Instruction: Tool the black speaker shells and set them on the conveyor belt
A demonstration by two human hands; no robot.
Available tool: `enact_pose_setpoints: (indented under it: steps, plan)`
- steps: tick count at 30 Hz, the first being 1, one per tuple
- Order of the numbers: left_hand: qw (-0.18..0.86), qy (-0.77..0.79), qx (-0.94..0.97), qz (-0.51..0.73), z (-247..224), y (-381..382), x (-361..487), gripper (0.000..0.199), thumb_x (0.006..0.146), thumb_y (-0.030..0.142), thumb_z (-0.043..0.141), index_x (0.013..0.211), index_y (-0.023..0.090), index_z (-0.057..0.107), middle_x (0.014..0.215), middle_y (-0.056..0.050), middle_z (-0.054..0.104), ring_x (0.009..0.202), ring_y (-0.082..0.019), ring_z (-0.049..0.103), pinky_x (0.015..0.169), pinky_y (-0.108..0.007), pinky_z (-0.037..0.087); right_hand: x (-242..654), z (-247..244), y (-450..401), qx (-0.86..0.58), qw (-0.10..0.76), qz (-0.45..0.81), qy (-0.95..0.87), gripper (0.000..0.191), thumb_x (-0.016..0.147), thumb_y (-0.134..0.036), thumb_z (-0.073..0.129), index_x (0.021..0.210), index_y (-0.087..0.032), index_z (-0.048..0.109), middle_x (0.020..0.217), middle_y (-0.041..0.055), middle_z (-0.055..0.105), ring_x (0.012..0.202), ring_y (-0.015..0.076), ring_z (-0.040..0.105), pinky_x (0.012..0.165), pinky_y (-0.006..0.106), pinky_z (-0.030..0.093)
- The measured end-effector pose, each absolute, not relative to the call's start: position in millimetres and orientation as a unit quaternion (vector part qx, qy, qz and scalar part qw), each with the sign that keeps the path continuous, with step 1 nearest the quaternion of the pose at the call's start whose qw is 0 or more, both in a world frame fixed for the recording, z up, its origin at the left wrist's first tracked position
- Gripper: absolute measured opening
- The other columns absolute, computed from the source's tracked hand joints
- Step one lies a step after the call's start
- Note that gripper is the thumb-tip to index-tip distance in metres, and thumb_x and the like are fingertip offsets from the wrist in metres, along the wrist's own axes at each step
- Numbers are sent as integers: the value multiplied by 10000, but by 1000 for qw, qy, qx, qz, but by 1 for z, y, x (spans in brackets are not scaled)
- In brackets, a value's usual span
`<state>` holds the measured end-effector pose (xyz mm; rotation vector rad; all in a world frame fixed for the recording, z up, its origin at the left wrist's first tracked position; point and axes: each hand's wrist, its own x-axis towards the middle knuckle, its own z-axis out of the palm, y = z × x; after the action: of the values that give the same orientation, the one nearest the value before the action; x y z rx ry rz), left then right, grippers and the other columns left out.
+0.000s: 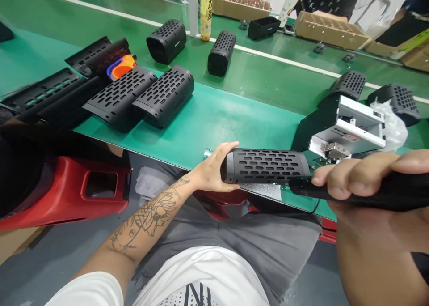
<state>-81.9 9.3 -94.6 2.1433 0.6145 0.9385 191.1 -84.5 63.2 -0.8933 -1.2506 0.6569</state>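
Note:
My left hand (214, 169) is wrapped around the left end of a black slotted housing (268, 165), thumb and fingers on opposite sides. The housing lies on its side at the near edge of the green table. In the right foreground, my right hand (365, 185) grips a black electric screwdriver (304, 186), its front end pointing left along the near side of the housing. Whether its tip touches the housing I cannot make out. Just past the housing's right end stands a silver and black screw feeder (351, 122).
Two slotted housings (167, 95) lie left of centre, near open half shells (43, 89) and an orange-and-blue item (121, 67). More housings (221, 53) stand on the green belt (268, 80). A yellow bottle (206, 13) and cardboard trays (330, 31) are beyond, with people behind.

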Motion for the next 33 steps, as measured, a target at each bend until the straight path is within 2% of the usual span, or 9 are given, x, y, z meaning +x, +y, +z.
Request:
enact_pose_setpoints:
  steps: [2,4,8,12,16,26,31,33]
  plan:
    - [357,238,826,365,-95,9,-81,1291,717,437,972,1743,280,204,1678,-202,427,1573,-428,487,1304,-605,466,175,67,-76,-368,677,306,-558,335,808,-559,920,906,-268,786,607,-17,635,474,227,584,455,458,584]
    - [359,235,825,368,-95,9,-81,1282,721,434,972,1741,282,210,1677,-198,430,1572,-425,491,1303,-606,468,169,67,-70,-365,669,308,-569,392,786,-611,924,876,-260,775,597,-16,641,472,220,582,462,441,583]
    - [364,227,820,379,-94,7,-81,1228,746,432,955,1731,285,236,1667,-186,444,1560,-404,510,1298,-583,480,167,66,-65,-375,650,304,-587,493,755,-693,918,804,-250,710,576,-18,637,441,208,557,465,429,584]
    - [367,231,820,373,-92,6,-80,1202,748,423,954,1721,280,262,1654,-182,468,1547,-401,523,1291,-577,485,164,66,-60,-388,632,327,-585,509,766,-672,921,786,-245,645,548,-47,595,417,179,531,454,395,573]
    - [355,232,823,378,-91,7,-80,1181,743,413,958,1706,270,289,1633,-183,491,1528,-399,541,1276,-570,496,162,65,-54,-381,611,378,-583,465,765,-602,950,800,-246,652,550,-59,583,423,162,531,456,371,564]
    - [343,239,820,390,-90,7,-78,1128,737,439,957,1665,241,348,1592,-183,543,1514,-402,562,1292,-576,481,168,56,-56,-321,585,394,-632,353,837,-507,922,858,-257,673,557,-73,567,421,137,525,466,342,557]
    - [349,256,823,368,-88,6,-80,1150,720,440,959,1667,248,336,1605,-181,530,1503,-399,573,1268,-566,513,165,55,-63,-324,581,393,-634,304,853,-456,908,861,-266,671,575,-66,581,446,146,538,490,361,558]
    - [337,255,827,371,-89,6,-80,1145,719,434,958,1660,236,337,1595,-190,535,1489,-399,583,1256,-566,524,171,59,-66,-333,585,390,-629,311,853,-485,907,866,-267,687,584,-54,594,462,160,557,505,382,576]
